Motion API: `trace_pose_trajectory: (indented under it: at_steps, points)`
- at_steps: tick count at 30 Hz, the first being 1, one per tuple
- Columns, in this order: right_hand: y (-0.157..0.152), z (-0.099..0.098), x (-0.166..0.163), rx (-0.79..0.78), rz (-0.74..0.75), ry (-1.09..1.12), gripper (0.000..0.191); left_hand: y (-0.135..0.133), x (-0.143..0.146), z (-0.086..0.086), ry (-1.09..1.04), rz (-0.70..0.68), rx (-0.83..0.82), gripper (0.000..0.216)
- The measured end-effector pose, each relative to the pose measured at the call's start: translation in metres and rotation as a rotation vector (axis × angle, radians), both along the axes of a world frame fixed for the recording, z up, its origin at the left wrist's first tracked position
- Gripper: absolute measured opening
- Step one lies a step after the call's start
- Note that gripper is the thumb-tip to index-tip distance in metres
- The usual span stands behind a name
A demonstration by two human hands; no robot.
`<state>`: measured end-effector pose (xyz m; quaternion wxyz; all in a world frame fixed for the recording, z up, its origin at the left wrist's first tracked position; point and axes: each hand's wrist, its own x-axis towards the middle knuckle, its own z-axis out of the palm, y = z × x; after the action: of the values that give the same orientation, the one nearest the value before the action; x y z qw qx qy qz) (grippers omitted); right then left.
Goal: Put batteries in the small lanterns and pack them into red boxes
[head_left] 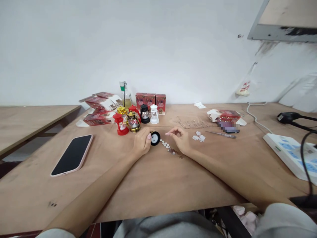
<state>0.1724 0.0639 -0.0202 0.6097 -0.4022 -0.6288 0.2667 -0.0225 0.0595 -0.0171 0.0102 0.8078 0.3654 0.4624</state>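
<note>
My left hand (142, 142) is closed around a small lantern (155, 138), its round black-rimmed base with a white centre turned toward me. To the right of it, my right hand (181, 141) is raised with thumb and forefinger pinched together; whatever the fingertips hold is too small to make out. Small round white discs (165, 144) lie on the table between my hands. Behind my left hand stand several upright lanterns: a red one (121, 125), a black-and-gold one (133, 122), a black one (144, 114) and a white one (154, 114).
Opened red boxes (101, 118) lie at the left back, closed red boxes (146, 99) stand by the wall. A phone (72, 155) lies left. At right are thin wire pieces (195, 123), white scraps (198, 137), a screwdriver (221, 134) and a white power strip (289, 152).
</note>
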Motion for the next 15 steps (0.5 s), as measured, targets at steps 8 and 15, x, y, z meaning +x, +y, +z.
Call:
trace_pose_trajectory:
  at_steps: [8, 15]
  points:
    - [-0.033, 0.004, -0.019, 0.144, 0.097, 0.005, 0.014, -0.023, 0.022, 0.001, -0.104, -0.08, -0.007, 0.045]
    - [-0.032, 0.001, -0.018, 0.131, 0.023, -0.086, 0.016, -0.031, 0.036, -0.001, -0.207, 0.01, -0.121, 0.044]
